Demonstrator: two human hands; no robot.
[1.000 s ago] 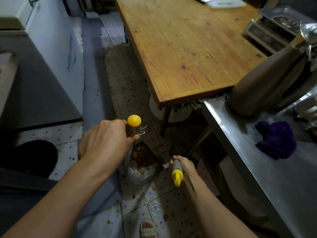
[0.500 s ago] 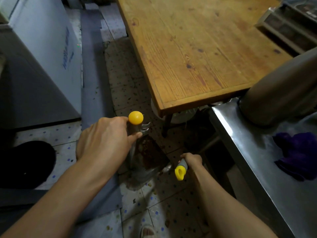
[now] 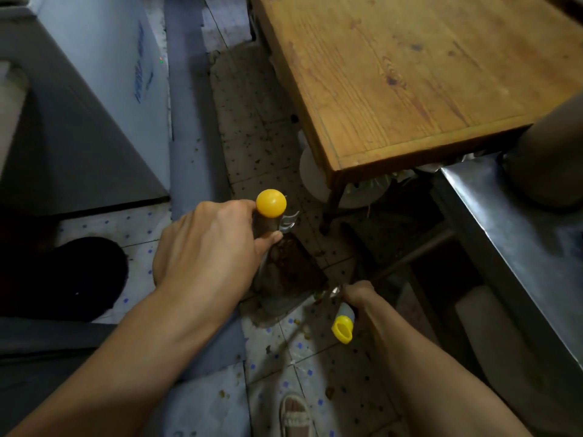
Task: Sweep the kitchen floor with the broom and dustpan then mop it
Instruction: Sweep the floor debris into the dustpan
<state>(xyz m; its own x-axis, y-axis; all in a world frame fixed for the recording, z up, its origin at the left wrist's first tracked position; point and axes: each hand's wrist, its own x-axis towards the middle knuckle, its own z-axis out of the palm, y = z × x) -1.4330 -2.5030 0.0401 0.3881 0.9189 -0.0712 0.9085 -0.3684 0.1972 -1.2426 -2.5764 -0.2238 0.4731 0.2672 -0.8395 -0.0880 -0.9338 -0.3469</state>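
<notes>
The upright dustpan handle point(image 3: 270, 212), capped by a yellow knob, is gripped by the left hand point(image 3: 208, 247), fingers curled round the shaft. The dustpan point(image 3: 288, 272), already holding brown debris, is set on the tiled floor point(image 3: 252, 146) just beside the wooden table point(image 3: 410, 80). The pan lip should be kept pressed flat to the tile. The short broom handle point(image 3: 344, 323), yellow-tipped, is held low by the right hand point(image 3: 358, 296), fingers wrapped round it; the bristles are hidden. Scattered crumbs near the foot should be drawn toward the pan in short strokes.
</notes>
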